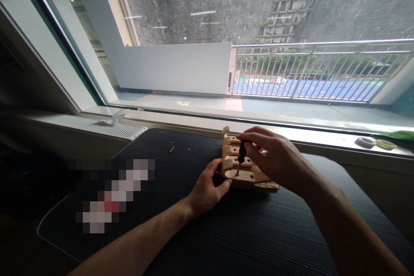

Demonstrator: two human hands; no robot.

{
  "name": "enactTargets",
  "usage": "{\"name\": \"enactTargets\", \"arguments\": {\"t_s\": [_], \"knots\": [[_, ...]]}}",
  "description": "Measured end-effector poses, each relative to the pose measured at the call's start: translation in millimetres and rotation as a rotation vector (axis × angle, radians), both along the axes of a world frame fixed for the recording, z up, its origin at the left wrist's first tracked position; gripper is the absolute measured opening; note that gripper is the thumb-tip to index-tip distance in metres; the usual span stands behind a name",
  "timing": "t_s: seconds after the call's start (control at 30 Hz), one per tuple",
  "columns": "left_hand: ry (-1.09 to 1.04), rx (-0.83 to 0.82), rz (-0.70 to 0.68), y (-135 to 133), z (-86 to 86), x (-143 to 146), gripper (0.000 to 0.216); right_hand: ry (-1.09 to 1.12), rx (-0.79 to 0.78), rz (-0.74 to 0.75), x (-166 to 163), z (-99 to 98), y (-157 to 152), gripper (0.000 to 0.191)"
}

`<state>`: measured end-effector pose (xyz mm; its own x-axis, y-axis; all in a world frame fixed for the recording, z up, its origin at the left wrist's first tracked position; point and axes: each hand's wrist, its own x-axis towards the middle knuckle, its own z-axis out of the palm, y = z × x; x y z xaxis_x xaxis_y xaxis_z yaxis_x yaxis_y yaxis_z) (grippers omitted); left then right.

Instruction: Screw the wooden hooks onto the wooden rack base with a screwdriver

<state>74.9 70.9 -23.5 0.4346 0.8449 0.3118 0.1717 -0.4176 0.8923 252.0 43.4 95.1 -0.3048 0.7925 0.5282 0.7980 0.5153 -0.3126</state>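
Note:
A pale wooden piece [246, 175] with several curved, hook-like ends and round holes lies on the dark table, on top of a thin brown board [268, 186]. My right hand [270, 153] is closed around the black handle of a small screwdriver [242, 151]. The screwdriver's tip points down into a hole near the front left of the wood. Fingers and thumb of my left hand [208, 187] grip the left front corner of the wooden piece. My right hand hides part of the piece's right side.
The black table [181, 241] stands against a window sill [181, 118]. A small screw-like bit [171, 149] lies left of the wood. A pixelated patch [119, 194] covers something at the table's left. Two tape rolls [365, 141] and a crumpled plastic bag [113, 119] sit by the window.

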Motion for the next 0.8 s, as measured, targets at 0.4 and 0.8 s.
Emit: {"name": "enactTargets", "arguments": {"t_s": [0.4, 0.8], "knots": [[0.01, -0.026, 0.005, 0.9, -0.4, 0.2, 0.044, 0.022, -0.013, -0.012, 10.0, -3.9, 5.2, 0.022], [-0.003, -0.022, 0.002, 1.3, 0.7, 0.1, 0.043, 0.014, -0.008, -0.066, 9.2, -1.7, 3.8, 0.018]]}}
